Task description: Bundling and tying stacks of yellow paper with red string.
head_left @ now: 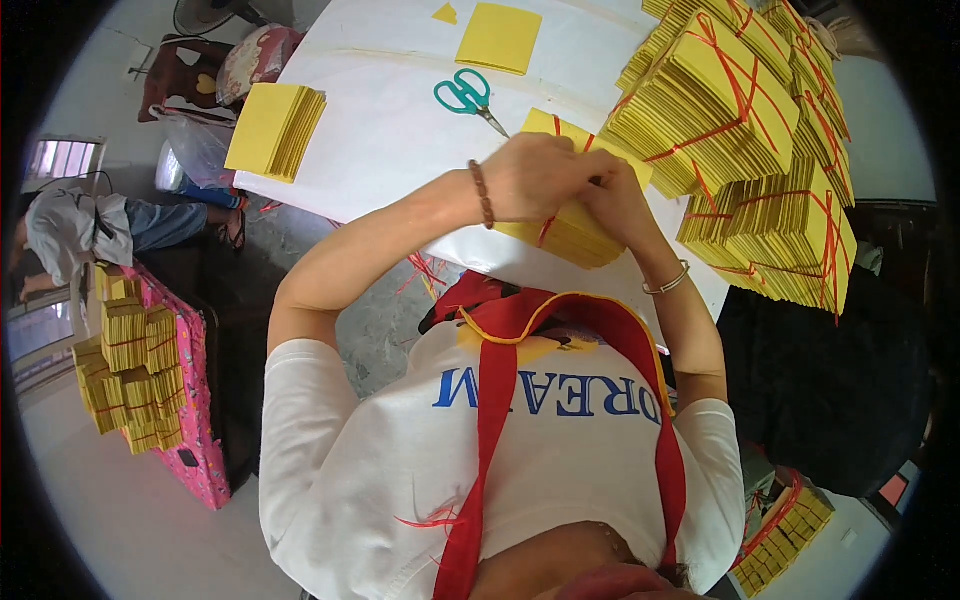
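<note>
A stack of yellow paper sheets (575,238) lies on the white table (380,130) right in front of me, with a red string (546,228) running across it. My left hand (535,175), with a bead bracelet on the wrist, presses on top of the stack with fingers curled. My right hand (615,200), with a thin metal bangle on the wrist, meets it at the stack's top and is closed around the string there. Where the string ends between my fingers is hidden.
Green-handled scissors (468,96) lie behind the stack. Loose yellow stacks sit at the table's left edge (275,128) and far side (499,38). Several tied bundles (745,140) pile up on the right. More bundles rest on a pink box (135,375); a person (90,225) sits on the left.
</note>
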